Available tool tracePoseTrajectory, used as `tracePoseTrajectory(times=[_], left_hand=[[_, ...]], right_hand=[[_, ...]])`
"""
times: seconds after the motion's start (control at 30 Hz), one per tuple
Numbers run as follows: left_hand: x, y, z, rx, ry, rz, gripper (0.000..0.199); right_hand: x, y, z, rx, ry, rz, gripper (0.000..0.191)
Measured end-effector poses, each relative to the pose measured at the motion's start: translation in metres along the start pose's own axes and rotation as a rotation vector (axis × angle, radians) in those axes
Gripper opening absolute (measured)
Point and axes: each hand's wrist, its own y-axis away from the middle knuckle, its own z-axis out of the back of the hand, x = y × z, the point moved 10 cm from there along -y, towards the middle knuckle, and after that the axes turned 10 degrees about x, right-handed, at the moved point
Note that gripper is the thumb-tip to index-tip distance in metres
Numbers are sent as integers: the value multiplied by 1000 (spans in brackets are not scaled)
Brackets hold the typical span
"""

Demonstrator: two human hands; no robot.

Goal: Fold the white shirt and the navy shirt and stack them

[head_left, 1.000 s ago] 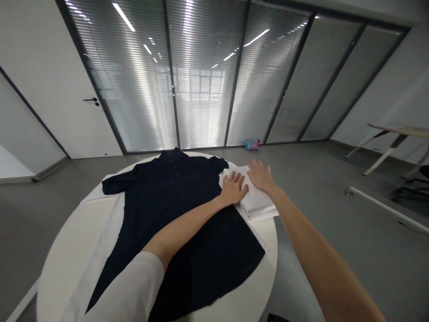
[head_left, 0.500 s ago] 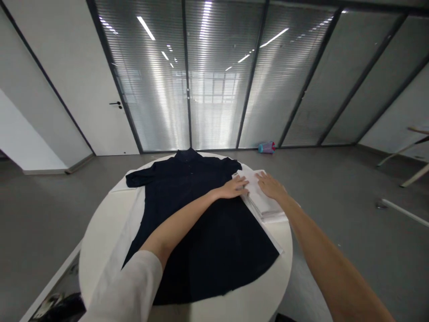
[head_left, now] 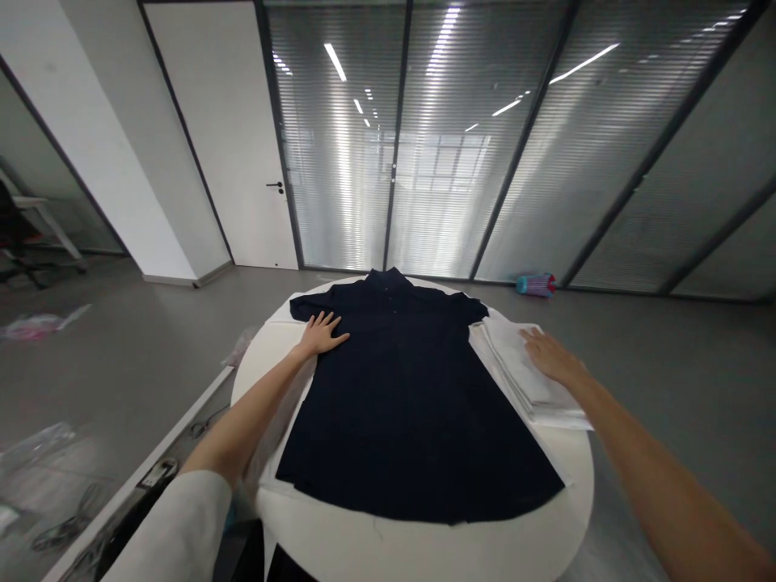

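Note:
A dark navy polo shirt (head_left: 412,404) lies spread flat on the round white table (head_left: 424,550), its collar at the far edge. White fabric shows from under it on both sides. My left hand (head_left: 323,334) rests with fingers spread on the shirt's left side, just below the sleeve. On the right, my right hand (head_left: 551,356) lies flat on a folded stack of white cloth (head_left: 521,376), fingers stretched out. The stack sits beside the shirt's right edge, below the right sleeve. Neither hand grips anything.
Behind the table stand a glass partition with blinds (head_left: 449,178) and a white door (head_left: 230,137). A blue and pink basket (head_left: 536,284) lies on the floor near the glass. Clear plastic bags (head_left: 36,449) and cables (head_left: 66,525) lie on the floor at left.
My left hand has left the white stack and crossed to the shirt's left side. My right hand stays on the stack. The view has turned left.

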Motion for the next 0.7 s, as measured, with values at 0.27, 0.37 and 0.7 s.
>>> tracePoseTrajectory(times=[0.27, 0.37, 0.7], left_hand=[[0, -2, -7, -37, -12, -13, 78], [4, -5, -10, -18, -44, 7, 77], [4, -8, -15, -3, -53, 3, 76]], right_hand=[[22, 19, 31, 75, -76, -106, 51], [52, 14, 59, -71, -441, -121, 49], [224, -39, -33, 281, -1847, 31, 53]])
